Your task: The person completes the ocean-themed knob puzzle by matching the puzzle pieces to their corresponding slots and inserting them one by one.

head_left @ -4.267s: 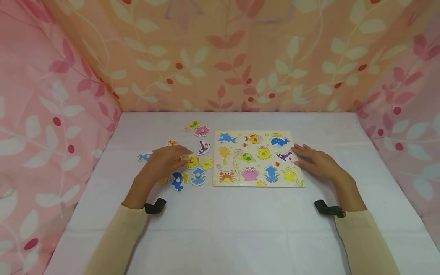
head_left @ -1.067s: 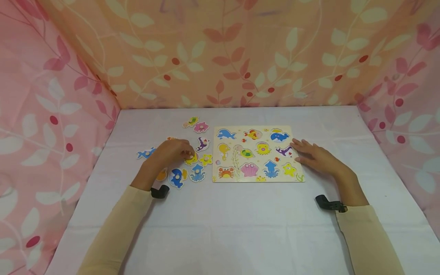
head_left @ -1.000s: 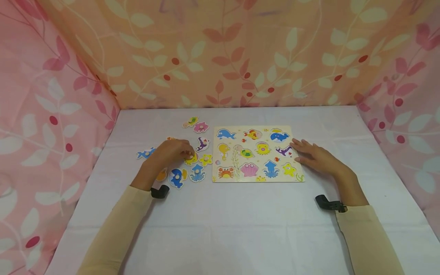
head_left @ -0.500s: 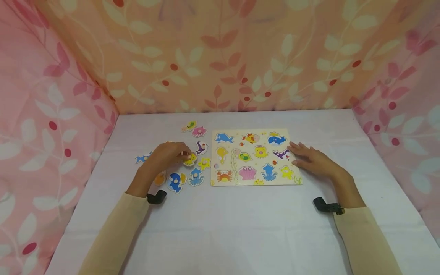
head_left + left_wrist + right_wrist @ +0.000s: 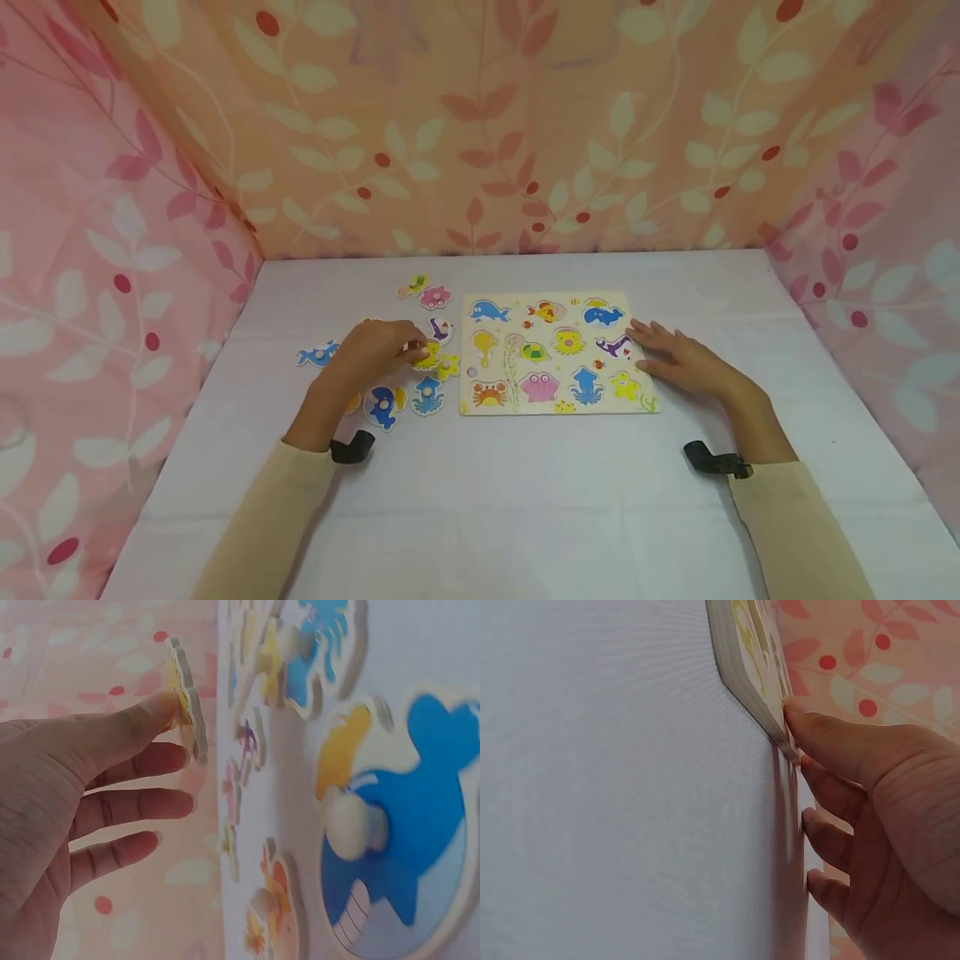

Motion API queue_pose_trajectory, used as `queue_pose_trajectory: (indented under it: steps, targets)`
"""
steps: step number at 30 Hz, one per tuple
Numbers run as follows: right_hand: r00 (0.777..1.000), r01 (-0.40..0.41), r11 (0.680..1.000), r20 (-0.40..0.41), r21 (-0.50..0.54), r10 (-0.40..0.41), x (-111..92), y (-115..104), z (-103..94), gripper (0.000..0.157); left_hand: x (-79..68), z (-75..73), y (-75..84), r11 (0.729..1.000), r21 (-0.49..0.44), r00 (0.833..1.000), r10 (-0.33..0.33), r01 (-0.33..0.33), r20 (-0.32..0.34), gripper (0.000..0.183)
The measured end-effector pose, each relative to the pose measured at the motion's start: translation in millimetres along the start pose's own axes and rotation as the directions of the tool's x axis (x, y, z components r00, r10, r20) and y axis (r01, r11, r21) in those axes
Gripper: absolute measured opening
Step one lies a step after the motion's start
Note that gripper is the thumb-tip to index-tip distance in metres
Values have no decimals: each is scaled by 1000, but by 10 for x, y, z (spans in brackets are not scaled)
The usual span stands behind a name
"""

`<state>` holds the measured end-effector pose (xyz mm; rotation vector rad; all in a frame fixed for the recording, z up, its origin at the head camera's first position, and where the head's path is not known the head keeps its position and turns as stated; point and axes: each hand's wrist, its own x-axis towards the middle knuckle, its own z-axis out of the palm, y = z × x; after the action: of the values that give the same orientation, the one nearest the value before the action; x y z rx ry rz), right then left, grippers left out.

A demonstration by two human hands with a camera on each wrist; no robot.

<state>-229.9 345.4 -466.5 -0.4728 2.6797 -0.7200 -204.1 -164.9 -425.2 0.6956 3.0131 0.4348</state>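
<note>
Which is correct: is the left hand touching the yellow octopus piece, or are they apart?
Touching. The left wrist view shows the left hand pinching the yellow octopus piece, with no gap where the thumb meets it.

**No readable lettering**

No text, label, brand or number can be read in any of the three views. Faint purple strokes (image 5: 390, 42) near the top of the orange floral curtain (image 5: 457, 167) are too blurred to tell whether they are writing. Nothing legible shows on the sea-animal puzzle board (image 5: 562, 367) or on the knobbed whale piece (image 5: 420, 810). The black wrist cameras (image 5: 352, 448) appear too small to tell any markings.
</note>
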Motion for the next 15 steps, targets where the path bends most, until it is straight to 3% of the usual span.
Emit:
queue_pose_trajectory:
  steps: [4, 11, 15]
  targets:
    - [1000, -6, 1000, -12, 1, 6, 0, 1, 9, 70, 16, -46, 105, 999, 40, 999, 29, -27, -37, 26]
    - [1000, -8, 1000, 5, -5, 8, -52, -18, 58, 71, 39, -18, 214, 997, 72, 999, 34, -32, -27, 27]
    - [1000, -5, 1000, -17, -18, 5, -29, -30, 27, 71, 95, -47, 264, 995, 85, 997, 63, -58, -55, 25]
